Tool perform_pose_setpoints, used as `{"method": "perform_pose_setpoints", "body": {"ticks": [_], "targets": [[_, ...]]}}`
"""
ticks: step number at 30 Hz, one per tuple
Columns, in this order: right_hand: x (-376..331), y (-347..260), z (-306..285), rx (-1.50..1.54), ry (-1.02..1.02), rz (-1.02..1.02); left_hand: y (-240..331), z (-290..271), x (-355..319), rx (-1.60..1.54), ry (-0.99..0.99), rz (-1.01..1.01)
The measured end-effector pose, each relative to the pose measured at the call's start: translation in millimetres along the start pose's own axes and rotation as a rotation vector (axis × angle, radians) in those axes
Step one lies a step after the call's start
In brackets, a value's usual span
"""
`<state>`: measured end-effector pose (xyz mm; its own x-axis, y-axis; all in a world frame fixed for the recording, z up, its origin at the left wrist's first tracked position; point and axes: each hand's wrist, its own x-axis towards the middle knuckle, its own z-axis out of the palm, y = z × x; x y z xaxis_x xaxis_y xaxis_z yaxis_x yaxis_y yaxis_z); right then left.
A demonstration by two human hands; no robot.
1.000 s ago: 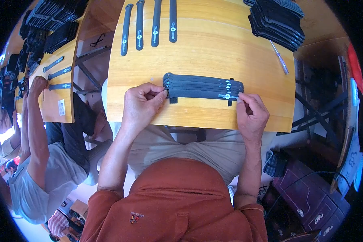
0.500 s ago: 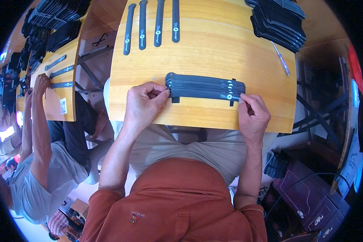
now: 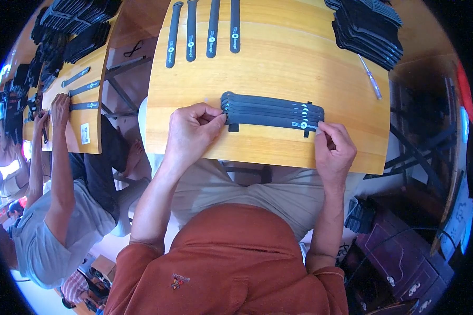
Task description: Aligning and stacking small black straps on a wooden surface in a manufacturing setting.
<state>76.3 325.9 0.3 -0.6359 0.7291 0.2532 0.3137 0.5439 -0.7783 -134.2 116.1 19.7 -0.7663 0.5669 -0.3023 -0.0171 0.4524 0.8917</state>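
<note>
A fanned stack of dark grey storage straps [image 3: 270,111] lies across the table in front of me, overlapping like steps. My left hand [image 3: 193,128] pinches the left end of the nearest strap between thumb and forefinger. At the opposite end, my right hand [image 3: 335,149] holds the corner of that same strap, fingers closed. Pale printed marks line up near the stack's right end. Short black tabs [image 3: 234,127] stick out from beneath it.
Several single straps [image 3: 212,37] lie in a row at the far left. A pile of dark straps [image 3: 367,34] and a screwdriver [image 3: 371,79] are at the far right. To the left, a co-worker's hand [image 3: 61,107] is busy at another table [image 3: 92,142].
The whole view has shifted slightly. Both my hands keep their grip at the strap's ends, with almost no movement. The co-worker's hands have moved a little along the other table.
</note>
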Motion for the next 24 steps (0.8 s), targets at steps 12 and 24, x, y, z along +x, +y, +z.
{"method": "perform_pose_setpoints", "body": {"ticks": [12, 24], "targets": [[0.6, 0.4, -0.2, 0.014, 0.004, -0.022, -3.5, -0.4, 1.0, 0.053, -0.007, 0.02], [1.0, -4.6, 2.6, -0.131, 0.01, -0.149, -4.1, -0.7, 1.6, 0.023, 0.015, 0.036]]}}
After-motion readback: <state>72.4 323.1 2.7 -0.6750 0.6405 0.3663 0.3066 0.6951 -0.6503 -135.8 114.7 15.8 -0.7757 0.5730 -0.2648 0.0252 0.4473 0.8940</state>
